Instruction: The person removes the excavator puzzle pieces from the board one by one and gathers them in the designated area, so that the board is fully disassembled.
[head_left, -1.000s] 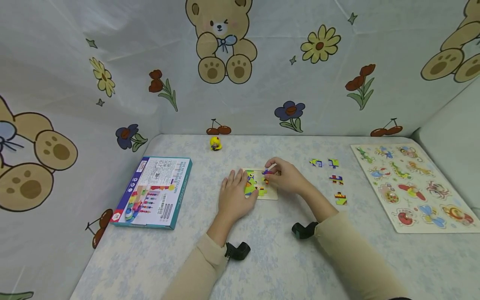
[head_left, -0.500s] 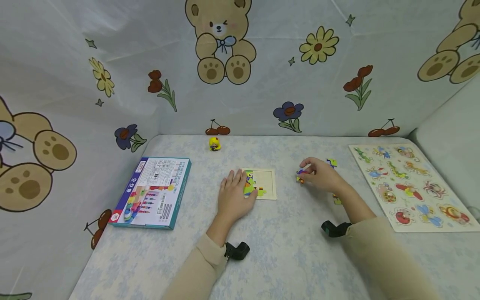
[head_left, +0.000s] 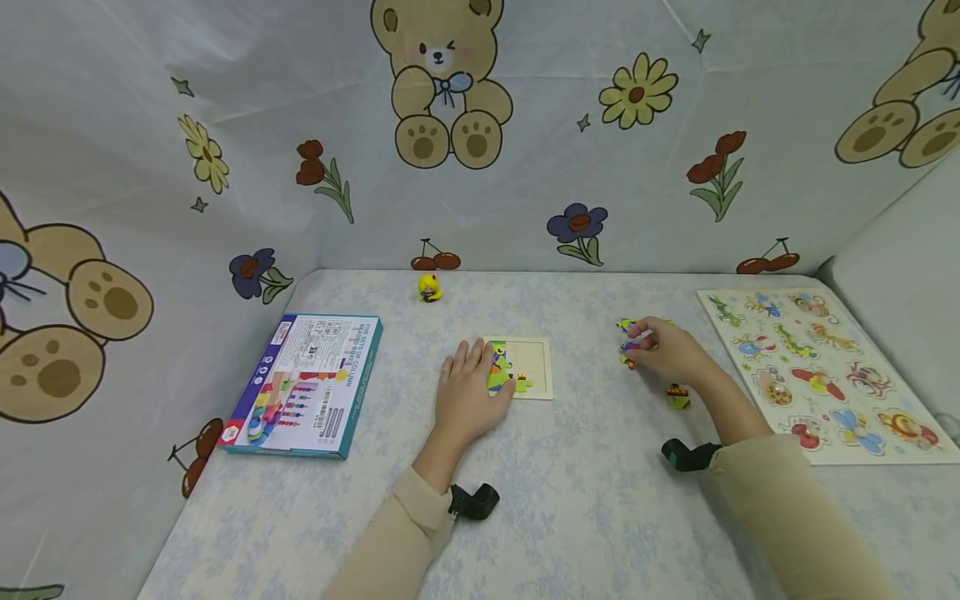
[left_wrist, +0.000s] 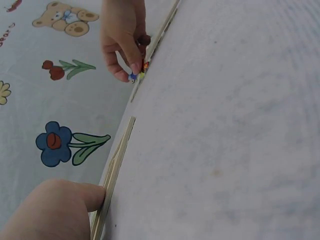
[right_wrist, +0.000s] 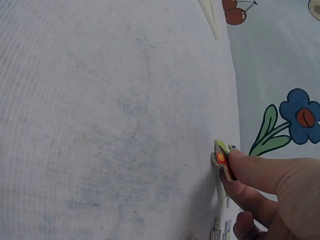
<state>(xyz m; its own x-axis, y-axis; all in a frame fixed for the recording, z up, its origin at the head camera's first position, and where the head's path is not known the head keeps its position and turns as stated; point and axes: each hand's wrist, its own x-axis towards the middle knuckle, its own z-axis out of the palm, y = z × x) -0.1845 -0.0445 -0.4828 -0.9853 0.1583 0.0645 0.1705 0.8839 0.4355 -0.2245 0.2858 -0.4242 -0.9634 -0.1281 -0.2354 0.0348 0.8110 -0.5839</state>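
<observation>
My left hand (head_left: 468,393) lies with its fingers straight over the left side of a small wooden puzzle board (head_left: 536,357). In the left wrist view its thumb (left_wrist: 90,196) presses at the board's edge. Fitted green and yellow pieces (head_left: 498,372) show beside the hand; the rest of that side is hidden under it. To the right of the board, my right hand (head_left: 672,354) pinches a colourful jigsaw piece (right_wrist: 221,159) between thumb and fingers, held on edge close over the table. Other loose jigsaw pieces (head_left: 678,397) lie around this hand, some partly covered by it.
A boxed toy set (head_left: 303,387) lies at the left. A small yellow duck figure (head_left: 429,288) stands near the back edge. At the right lies a large board (head_left: 825,375) with pictures of insects and other animals. A patterned cloth (head_left: 480,208) hangs behind the table.
My right hand has moved right, away from the puzzle board, carrying the jigsaw piece over to the loose pieces. The left hand has stayed on the board.
</observation>
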